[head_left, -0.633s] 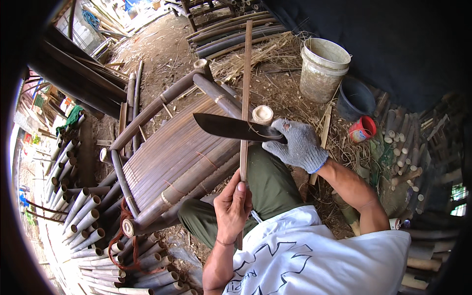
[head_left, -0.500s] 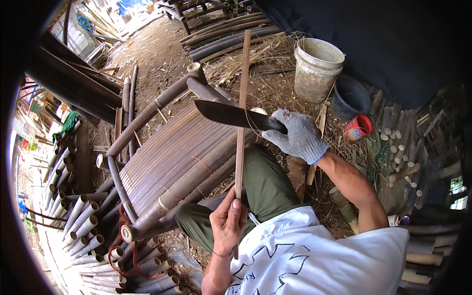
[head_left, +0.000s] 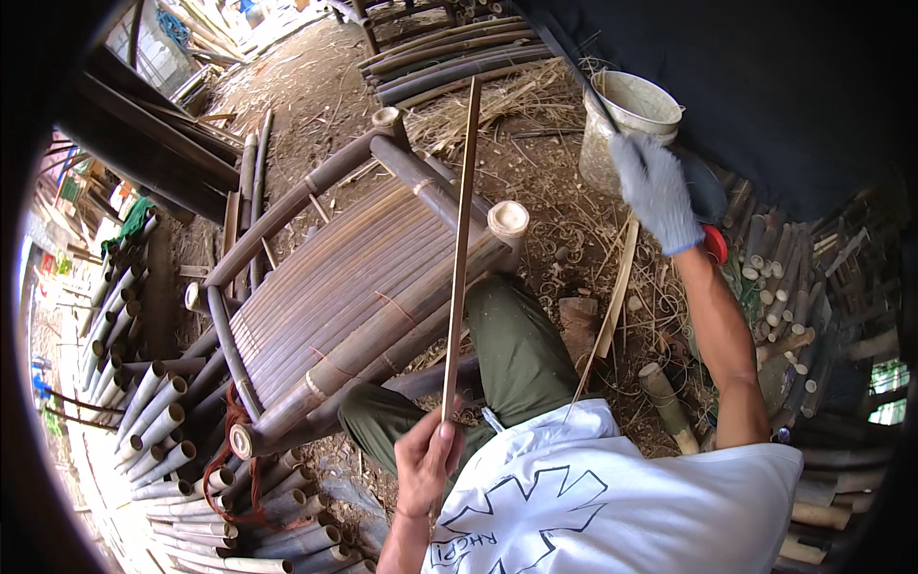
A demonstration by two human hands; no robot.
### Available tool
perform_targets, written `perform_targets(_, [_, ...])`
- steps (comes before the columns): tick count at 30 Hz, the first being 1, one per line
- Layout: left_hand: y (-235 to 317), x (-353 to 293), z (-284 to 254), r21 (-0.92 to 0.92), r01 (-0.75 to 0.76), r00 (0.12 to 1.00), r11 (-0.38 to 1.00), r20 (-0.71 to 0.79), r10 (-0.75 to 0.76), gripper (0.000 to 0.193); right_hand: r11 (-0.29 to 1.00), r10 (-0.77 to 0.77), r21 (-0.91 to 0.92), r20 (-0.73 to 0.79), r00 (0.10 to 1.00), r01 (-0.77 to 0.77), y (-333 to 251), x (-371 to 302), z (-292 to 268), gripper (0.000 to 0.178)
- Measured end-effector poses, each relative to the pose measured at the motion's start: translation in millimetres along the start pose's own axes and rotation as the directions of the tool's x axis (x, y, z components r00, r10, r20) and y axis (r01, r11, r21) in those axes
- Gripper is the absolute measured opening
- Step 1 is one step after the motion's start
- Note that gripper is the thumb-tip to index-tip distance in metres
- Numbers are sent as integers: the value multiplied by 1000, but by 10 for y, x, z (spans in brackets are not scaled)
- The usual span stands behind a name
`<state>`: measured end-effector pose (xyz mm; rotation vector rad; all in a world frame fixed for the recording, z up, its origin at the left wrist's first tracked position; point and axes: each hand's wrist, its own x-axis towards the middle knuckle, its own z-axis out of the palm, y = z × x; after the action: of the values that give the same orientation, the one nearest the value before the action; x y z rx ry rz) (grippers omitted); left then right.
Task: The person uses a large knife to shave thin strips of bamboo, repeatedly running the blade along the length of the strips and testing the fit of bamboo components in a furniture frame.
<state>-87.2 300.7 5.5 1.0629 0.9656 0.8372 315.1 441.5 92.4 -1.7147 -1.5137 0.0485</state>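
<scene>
My bare left hand (head_left: pixel 426 461) is closed around the lower end of a long, narrow bamboo strip (head_left: pixel 463 253), which stands nearly upright above my lap. Out to the right, my right hand (head_left: pixel 658 191) in a grey knit glove grips a machete (head_left: pixel 578 78). Its dark blade points up and to the left, seen almost edge-on, and is apart from the strip. Behind the strip stands a bamboo frame (head_left: pixel 330 184) with a slatted panel (head_left: pixel 335 277) and tied cords. The handle of the machete is mostly hidden in the glove.
A dirty white bucket (head_left: pixel 601 153) stands beyond my right hand, with a dark tub (head_left: pixel 706 187) and a red container (head_left: pixel 715 244) partly hidden. Bamboo poles (head_left: pixel 163 430) are stacked at left, more (head_left: pixel 765 239) at right. Shavings (head_left: pixel 574 258) litter the dirt floor.
My right hand has swung the machete away from the strip, up and to the right. The strip in my left hand has dropped slightly and tilts a little more.
</scene>
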Motion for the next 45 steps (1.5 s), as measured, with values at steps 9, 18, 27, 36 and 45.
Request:
perform_targets(9, [401, 1056, 441, 188, -212, 967, 959, -98, 233, 32, 895, -376, -128, 304, 875, 428, -645, -947, 559, 48])
perform_targets(18, [176, 835, 420, 281, -244, 953, 928, -105, 282, 33, 890, -375, -170, 255, 891, 423, -299, -697, 610, 49])
perform_targets(27, [-127, 407, 164, 305, -192, 978, 933, -16, 207, 36, 940, -151, -264, 248, 957, 217, -29, -565, 489, 45])
perform_targets(36, [-322, -177, -80, 509, -184, 978, 841, 10, 208, 31, 886, -127, -422, 175, 976, 191, 375, -111, 69, 51])
perform_targets(45, [18, 234, 154, -197, 88, 996, 977, 32, -83, 38, 652, 174, 640, 394, 903, -405, -265, -442, 59, 41])
